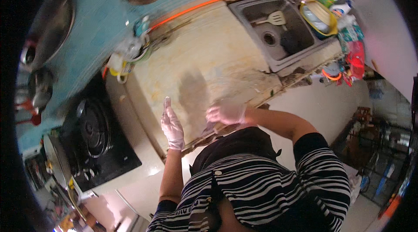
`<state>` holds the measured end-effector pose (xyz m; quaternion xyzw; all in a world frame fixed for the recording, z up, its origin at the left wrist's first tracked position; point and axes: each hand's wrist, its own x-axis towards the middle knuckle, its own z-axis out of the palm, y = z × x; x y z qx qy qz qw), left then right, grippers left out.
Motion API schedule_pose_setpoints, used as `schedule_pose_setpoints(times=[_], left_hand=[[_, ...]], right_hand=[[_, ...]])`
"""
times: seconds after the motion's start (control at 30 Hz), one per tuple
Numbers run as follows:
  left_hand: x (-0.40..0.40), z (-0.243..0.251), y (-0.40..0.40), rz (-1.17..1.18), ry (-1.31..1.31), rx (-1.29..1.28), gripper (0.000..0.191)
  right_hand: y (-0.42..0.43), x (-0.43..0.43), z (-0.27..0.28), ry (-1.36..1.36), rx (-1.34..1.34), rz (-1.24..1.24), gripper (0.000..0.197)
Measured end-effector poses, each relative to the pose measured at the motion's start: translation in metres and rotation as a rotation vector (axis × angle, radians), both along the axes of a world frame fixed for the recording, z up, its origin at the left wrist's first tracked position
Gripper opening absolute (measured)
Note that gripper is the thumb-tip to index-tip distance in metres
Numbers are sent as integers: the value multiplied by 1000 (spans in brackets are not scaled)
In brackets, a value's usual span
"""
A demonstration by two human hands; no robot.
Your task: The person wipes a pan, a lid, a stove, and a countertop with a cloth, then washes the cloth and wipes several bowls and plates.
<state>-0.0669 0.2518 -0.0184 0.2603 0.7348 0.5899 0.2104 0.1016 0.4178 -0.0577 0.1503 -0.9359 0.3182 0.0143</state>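
Note:
Both hands wear thin, whitish translucent gloves. My left hand (172, 126) is raised over the near left part of the worn, stained countertop (202, 52), its fingers extended and pointing away from me; it holds nothing that I can see. To its right, my right hand (227, 113) is above the counter's near edge, its fingers bent and blurred. Whether it holds anything cannot be told. A dark shadow falls on the counter between and beyond the hands.
A black cooktop (94, 127) lies at left. A steel sink (279, 31) at upper right holds a slotted spatula (274, 19). Beside it are a yellow basin (318, 18) and bottles. A container with plastic bags (132, 47) stands at the back left; pans hang on the blue wall.

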Motion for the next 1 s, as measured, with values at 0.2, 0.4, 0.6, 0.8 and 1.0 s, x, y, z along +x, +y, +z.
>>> schedule_pose_setpoints(times=[0.2,0.4,0.6,0.8,1.0], left_hand=[[31,-33,130,-466,688,-537,73],[65,-25,185,-717,658,-999,113],[66,-25,191,-775,595,-1166,125],[69,-43,183,-698,758,-1103,135],[73,-34,190,-706,736,-1126,125]], right_hand=[[159,93,2,-137,-64,-781,22],[328,27,22,173,-487,-1272,22],[377,-97,-18,-7,-79,-1203,51],[299,-54,-8,-155,174,-1264,59],[212,70,0,-157,256,-1210,54]])
